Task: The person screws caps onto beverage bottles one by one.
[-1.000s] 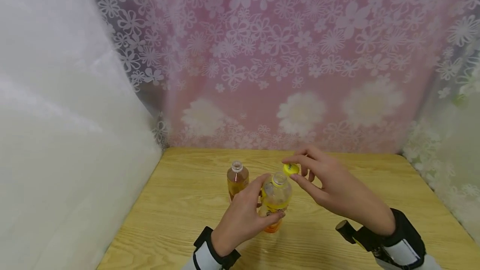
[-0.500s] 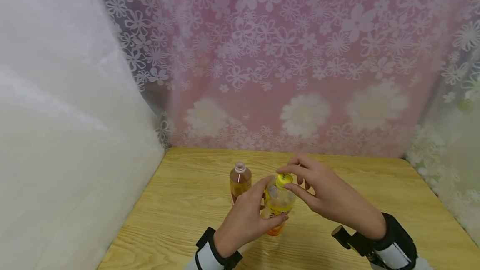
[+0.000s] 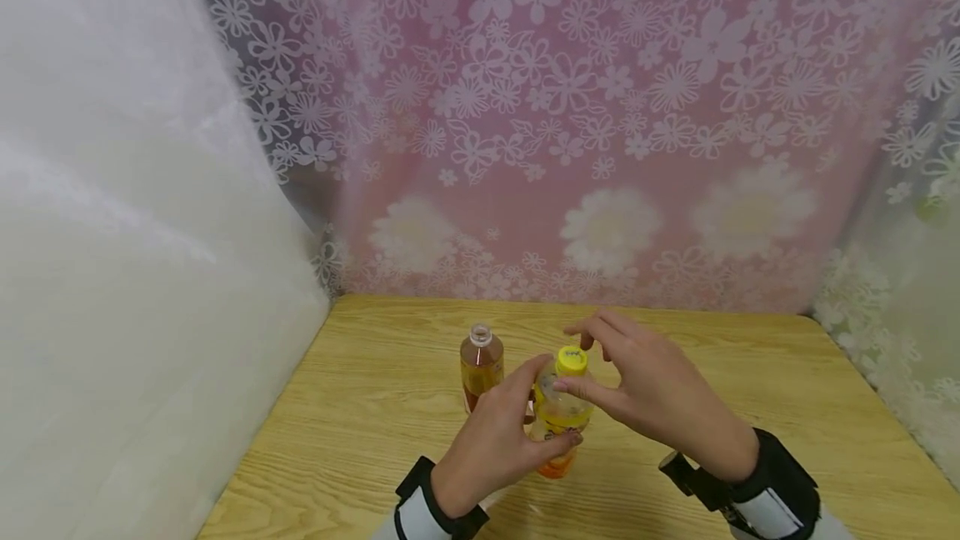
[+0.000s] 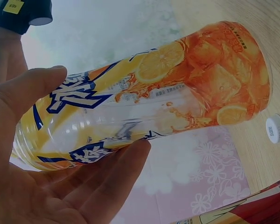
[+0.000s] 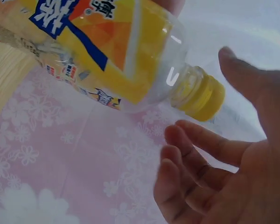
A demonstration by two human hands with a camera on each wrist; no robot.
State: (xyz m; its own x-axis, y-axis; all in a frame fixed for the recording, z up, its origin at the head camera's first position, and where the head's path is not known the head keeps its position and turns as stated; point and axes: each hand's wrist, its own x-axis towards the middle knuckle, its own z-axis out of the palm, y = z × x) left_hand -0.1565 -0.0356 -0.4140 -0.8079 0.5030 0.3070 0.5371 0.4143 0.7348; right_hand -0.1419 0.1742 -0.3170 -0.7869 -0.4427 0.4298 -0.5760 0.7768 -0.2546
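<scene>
A clear plastic drink bottle (image 3: 564,419) with a yellow and orange label is in my left hand (image 3: 491,433), whose thumb and fingers grip it round the body. In the left wrist view the label shows lemon slices and ice. On the bottle's neck sits a yellow cap (image 5: 207,99). Around that cap my right hand (image 3: 651,380) is spread, its thumb on one side and its fingers on the other, apart from the cap in the right wrist view. Nothing is held in the right hand.
Just left of the hands stands a second bottle (image 3: 482,363), uncapped, with brownish drink inside. A white cap (image 4: 275,129) lies on the wooden table (image 3: 360,415). A floral pink curtain (image 3: 517,215) hangs behind, and a white sheet (image 3: 150,273) hangs at left.
The right hand brought the yellow cap down onto the bottle's neck, and its fingers have since come off it. The left hand has kept its grip on the bottle.
</scene>
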